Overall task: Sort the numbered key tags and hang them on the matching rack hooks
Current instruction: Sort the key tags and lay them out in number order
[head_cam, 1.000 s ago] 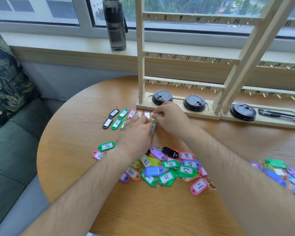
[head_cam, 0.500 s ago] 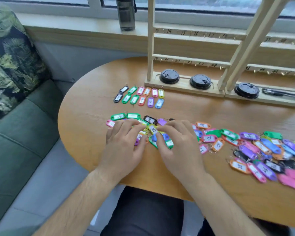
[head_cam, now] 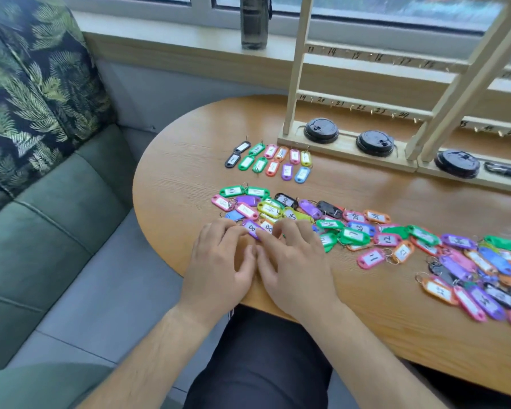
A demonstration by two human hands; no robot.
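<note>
Both hands lay palm-down at the near edge of the tabletop [head_cam: 366, 308], side by side with the thumbs almost touching. The left hand [head_cam: 220, 270] had its fingers [head_cam: 233, 231] spread and gently bent, the tips resting on a purple tag marked 8 [head_cam: 252, 229], pinching nothing. The right hand [head_cam: 297, 270] was equally relaxed, its fingertips pressing on the tags just beside that one. These belonged to a loose heap of key tags [head_cam: 363, 231] that trailed off to the right across the wood. Farther back, two tidy rows of tags [head_cam: 270, 159] lay flat near the foot of the wooden rack [head_cam: 295, 84], whose rails carried handwritten numbers. Black lids [head_cam: 320, 130] sat on the rack's base, and a dark bottle [head_cam: 254, 22] stood on the windowsill.
</note>
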